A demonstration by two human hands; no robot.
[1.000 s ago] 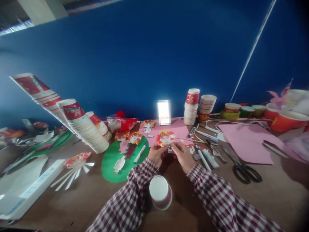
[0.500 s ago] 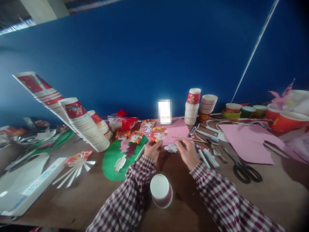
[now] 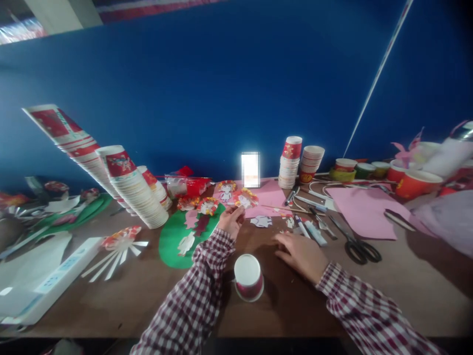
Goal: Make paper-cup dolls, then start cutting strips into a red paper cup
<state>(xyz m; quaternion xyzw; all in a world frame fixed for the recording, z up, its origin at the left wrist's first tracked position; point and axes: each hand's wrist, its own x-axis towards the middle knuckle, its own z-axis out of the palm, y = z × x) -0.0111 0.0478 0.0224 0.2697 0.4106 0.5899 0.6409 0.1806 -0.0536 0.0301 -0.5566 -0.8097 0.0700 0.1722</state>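
My left hand point(image 3: 231, 223) is closed, fingertips pinched at the lower edge of a round paper cutout point(image 3: 246, 198) with a red and yellow frilled rim. My right hand point(image 3: 300, 254) is low over the brown table, fingers stretched out and apart, nothing in them. Between my forearms an upside-down paper cup point(image 3: 248, 278) stands on the table. Just beyond my hands lies a white paper cutout with dark outlines point(image 3: 261, 221). Left of my left hand, several small paper figures point(image 3: 185, 243) rest on a green paper sheet point(image 3: 170, 251).
Tall stacks of paper cups point(image 3: 138, 195) lean at the left, near a white power strip point(image 3: 61, 276) and a paper piece cut into strips point(image 3: 120, 246). Black-handled scissors point(image 3: 362, 250), markers point(image 3: 314, 232) and pink paper point(image 3: 362, 209) lie right. A blue partition point(image 3: 207, 88) stands behind.
My right hand has moved back and to the right, its pinch opening out. My left hand stays near the frilled cutout, which has shifted slightly up and right. The view has shifted a little.
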